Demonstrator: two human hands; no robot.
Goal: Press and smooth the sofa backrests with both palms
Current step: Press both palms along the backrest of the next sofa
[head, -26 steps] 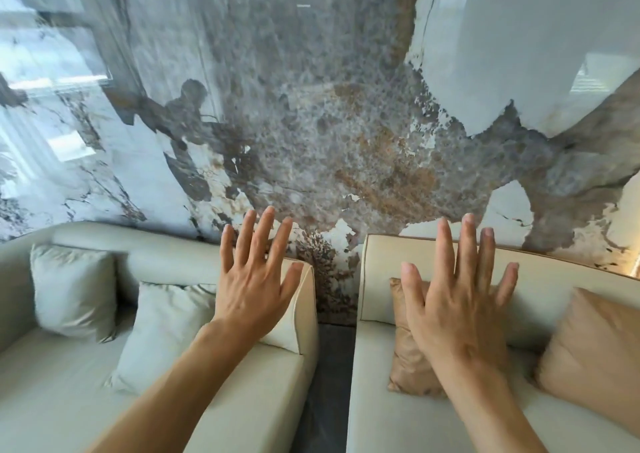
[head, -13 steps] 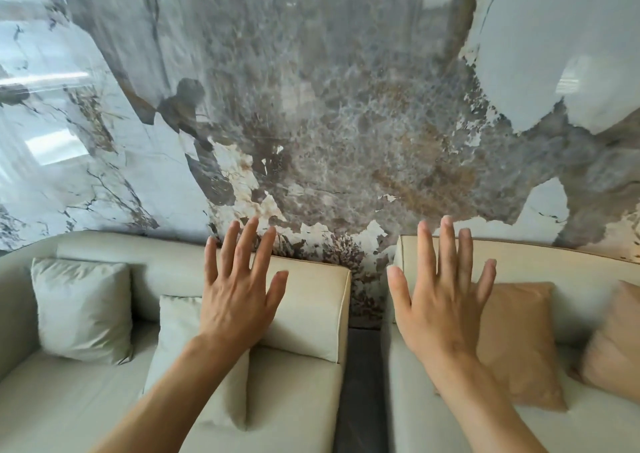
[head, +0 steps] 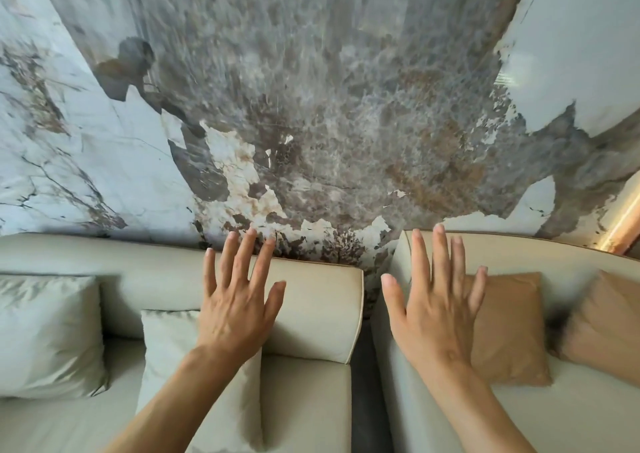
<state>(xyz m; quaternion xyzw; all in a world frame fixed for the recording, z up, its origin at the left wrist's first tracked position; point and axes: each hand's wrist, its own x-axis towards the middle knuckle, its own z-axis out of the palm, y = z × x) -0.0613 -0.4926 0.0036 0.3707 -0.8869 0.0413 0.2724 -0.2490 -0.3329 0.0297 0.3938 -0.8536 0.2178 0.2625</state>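
Two cream sofa backrests stand against a marbled wall (head: 311, 106), a dark gap between them: the left backrest (head: 311, 300) and the right backrest (head: 554, 258). A person's left hand (head: 235, 310) and right hand (head: 433, 314) are raised before them, fingers spread wide, holding nothing; contact cannot be told. Pale cushions (head: 48, 334) lie left, tan cushions (head: 509, 328) right

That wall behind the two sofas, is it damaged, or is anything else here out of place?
Nothing looks damaged. The wall looks like glossy patterned stone, since it shows reflections, not peeling paint. The cushions sit in place: pale ones on the left sofa, tan ones on the right. Both hands are spread open before the backrests.
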